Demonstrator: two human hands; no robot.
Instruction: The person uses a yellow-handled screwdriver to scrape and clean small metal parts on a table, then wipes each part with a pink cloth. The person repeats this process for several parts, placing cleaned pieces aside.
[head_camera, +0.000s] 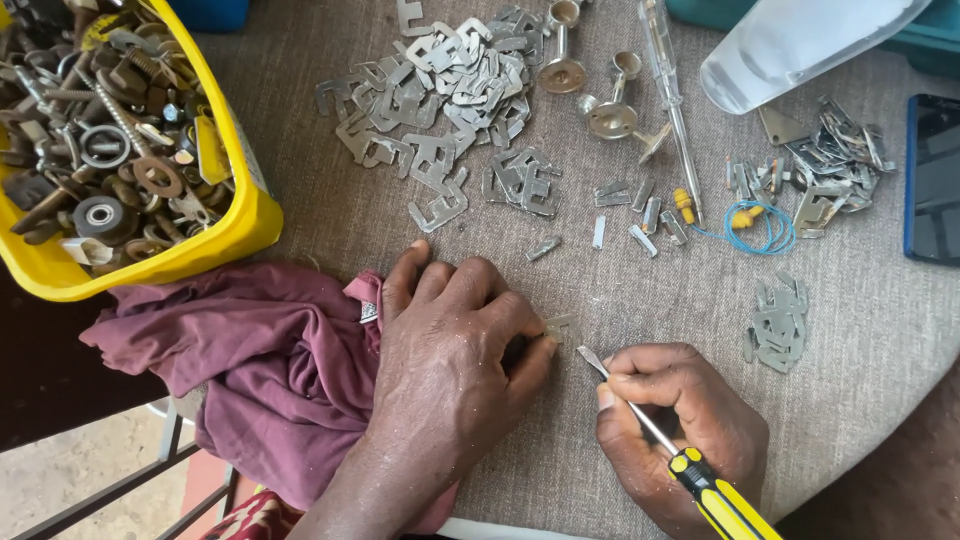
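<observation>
Head view of a work table covered with coarse grey-brown cloth. The left hand rests palm down near the front edge, its fingers curled together and pressing a small metal piece onto the cloth; only a corner of the piece shows past the fingertips. The right hand grips a screwdriver with a yellow and black handle, fingers closed tightly around the shaft, the flat tip lying just beside the small piece. A crumpled maroon rag lies under and beside the left wrist. At the upper left stands a yellow tub filled with rusty bolts, washers and bearings. Behind the hands, a heap of flat metal brackets spreads over the cloth, with three flanged metal fittings and a clear-handled tester screwdriver just beside it. To the right lie short metal clips, a thin blue wire with yellow plugs, a second pile of plates, a small stack of plates, a clear plastic bottle and a dark phone at the edge. Sandy ground shows below the table at the lower left
</observation>
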